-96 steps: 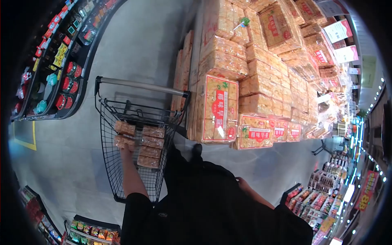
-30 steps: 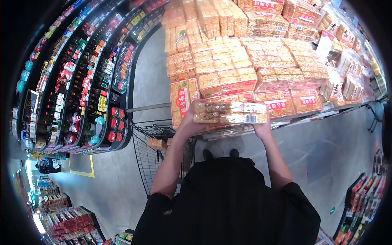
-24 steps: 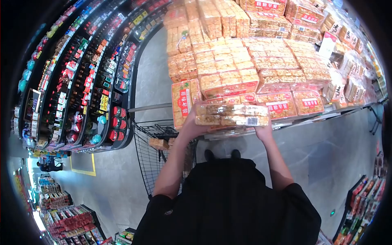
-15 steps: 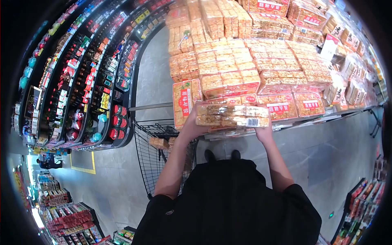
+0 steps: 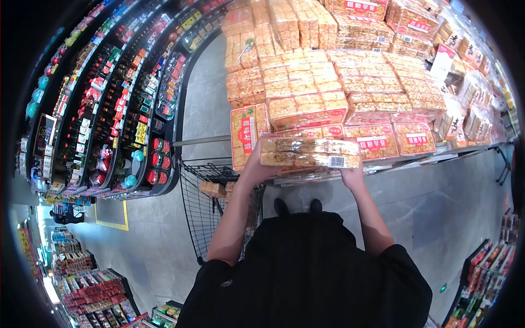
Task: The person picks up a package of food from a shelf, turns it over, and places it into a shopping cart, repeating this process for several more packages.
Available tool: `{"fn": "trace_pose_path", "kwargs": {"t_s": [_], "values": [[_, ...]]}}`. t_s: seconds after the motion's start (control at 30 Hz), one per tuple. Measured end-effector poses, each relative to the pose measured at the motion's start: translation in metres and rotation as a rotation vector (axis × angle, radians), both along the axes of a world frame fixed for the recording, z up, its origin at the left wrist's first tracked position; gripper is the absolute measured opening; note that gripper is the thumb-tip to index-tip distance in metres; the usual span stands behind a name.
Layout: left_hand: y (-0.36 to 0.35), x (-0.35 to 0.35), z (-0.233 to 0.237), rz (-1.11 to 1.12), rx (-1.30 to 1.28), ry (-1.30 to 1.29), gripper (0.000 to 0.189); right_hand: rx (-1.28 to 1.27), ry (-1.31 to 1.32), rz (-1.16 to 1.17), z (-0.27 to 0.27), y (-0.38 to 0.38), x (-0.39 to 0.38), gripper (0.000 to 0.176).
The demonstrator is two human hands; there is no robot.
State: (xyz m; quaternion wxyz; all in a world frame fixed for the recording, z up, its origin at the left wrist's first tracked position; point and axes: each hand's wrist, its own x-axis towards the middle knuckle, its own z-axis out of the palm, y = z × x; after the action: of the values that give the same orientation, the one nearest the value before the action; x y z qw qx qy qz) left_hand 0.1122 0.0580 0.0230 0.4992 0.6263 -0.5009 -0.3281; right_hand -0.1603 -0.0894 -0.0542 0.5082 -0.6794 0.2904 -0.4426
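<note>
Between my two hands I hold a clear-wrapped pack of puffed-grain snack bars (image 5: 306, 152), with its barcode side facing up. My left hand (image 5: 258, 167) is closed round the pack's left end. At the right end, my right hand (image 5: 351, 174) grips beside the barcode; some fingers of both hands are hidden behind the pack. Just beyond it rises a stack of similar packs (image 5: 306, 101) with red labels. One pack (image 5: 249, 134) stands on edge left of my left hand.
A black wire shopping cart (image 5: 191, 213) with a few packs (image 5: 213, 189) inside stands at my left. Curved shelves (image 5: 109, 109) of jars and bottles line the left side. A price sign (image 5: 442, 62) stands among the goods at right. Far left, a person (image 5: 66, 215) is visible.
The held pack has shifted very slightly left and up between my hands. Both hands keep their hold on it; otherwise the scene looks the same.
</note>
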Motion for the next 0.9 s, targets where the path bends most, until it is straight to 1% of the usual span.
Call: {"fn": "trace_pose_path", "kwargs": {"t_s": [0.07, 0.27, 0.43, 0.63, 0.83, 0.9], "values": [[0.001, 0.000, 0.000, 0.000, 0.005, -0.007, 0.078, 0.034, -0.001, -0.006, -0.001, 0.002, 0.000, 0.057], [0.000, 0.002, -0.003, 0.001, -0.017, -0.003, 0.079, -0.006, -0.019, -0.004, 0.000, 0.001, 0.001, 0.057], [-0.002, 0.005, -0.013, -0.005, -0.043, -0.043, 0.078, 0.021, -0.032, -0.015, -0.004, 0.001, 0.002, 0.059], [-0.001, -0.001, -0.002, 0.010, -0.028, 0.016, 0.079, 0.039, -0.048, 0.001, 0.000, 0.002, 0.003, 0.060], [-0.001, -0.002, 0.000, 0.005, -0.027, 0.021, 0.079, 0.056, -0.041, 0.006, -0.009, 0.000, 0.001, 0.060], [-0.001, -0.001, -0.002, -0.001, -0.036, -0.023, 0.077, 0.046, -0.041, 0.002, -0.007, 0.000, 0.002, 0.060]]}}
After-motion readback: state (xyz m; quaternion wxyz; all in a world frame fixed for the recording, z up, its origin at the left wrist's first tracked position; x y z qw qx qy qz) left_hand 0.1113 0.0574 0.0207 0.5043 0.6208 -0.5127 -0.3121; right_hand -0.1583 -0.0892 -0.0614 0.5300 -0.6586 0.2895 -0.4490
